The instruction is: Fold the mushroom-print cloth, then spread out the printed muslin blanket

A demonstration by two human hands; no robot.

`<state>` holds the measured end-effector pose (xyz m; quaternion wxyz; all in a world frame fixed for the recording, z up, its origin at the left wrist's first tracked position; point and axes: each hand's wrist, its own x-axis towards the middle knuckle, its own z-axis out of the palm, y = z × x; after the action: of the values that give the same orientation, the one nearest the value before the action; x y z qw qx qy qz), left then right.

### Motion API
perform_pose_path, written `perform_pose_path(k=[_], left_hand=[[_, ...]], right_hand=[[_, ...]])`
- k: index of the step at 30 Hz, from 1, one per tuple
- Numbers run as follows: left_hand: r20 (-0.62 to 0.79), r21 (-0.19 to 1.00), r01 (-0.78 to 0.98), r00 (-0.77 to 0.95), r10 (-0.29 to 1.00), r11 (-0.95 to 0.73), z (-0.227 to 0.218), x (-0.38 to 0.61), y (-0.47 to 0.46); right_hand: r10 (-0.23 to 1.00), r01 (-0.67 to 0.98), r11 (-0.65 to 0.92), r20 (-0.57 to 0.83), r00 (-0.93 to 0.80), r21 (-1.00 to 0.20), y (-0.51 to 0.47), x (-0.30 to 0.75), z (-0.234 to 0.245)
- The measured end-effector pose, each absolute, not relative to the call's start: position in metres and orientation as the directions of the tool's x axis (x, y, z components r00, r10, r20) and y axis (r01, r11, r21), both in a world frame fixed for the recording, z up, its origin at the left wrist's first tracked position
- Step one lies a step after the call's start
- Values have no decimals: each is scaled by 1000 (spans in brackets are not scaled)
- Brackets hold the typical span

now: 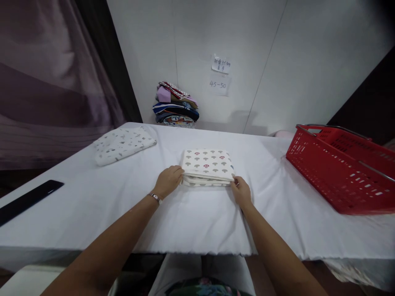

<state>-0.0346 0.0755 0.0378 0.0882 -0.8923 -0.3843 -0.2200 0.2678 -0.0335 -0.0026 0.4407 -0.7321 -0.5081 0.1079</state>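
A folded white cloth point(210, 162) printed with grey and red mushrooms lies in the middle of the table, its layers stacked and showing along the near edge. My left hand point(169, 180) pinches the near left corner, fingers closed on the fabric. At the near right corner, my right hand point(241, 191) grips the same cloth between thumb and fingers. A bracelet circles my left wrist. What the cloth is used for cannot be told from its folded shape.
Another folded white cloth point(123, 144) with grey prints lies at the back left. A dark flat object point(31, 199) rests at the left edge. A red plastic basket point(342, 172) stands at the right. Behind the white-covered table point(197, 222) is a pile of folded fabrics point(175, 105).
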Motion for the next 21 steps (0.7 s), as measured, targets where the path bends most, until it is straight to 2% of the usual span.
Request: perform_pose_path(k=[6,13,18,21], left_hand=[[429,87,742,574,697,-665,16,-36,63],[450,46,758,565,691,-650,19,-37,59],[414,40,769,569,711,-638,19,-32,60],[456,27,769,559,693,-638,22,-28,56]], right_hand=[[829,648,-102,296,475,-755,-33,267,-2],[813,604,-86,295,502,-792,-34,266,-1],[815,630,-100,300,497,-770,-34,267,-1],[815,624,-115,286,505,-773,-33,267,-2]])
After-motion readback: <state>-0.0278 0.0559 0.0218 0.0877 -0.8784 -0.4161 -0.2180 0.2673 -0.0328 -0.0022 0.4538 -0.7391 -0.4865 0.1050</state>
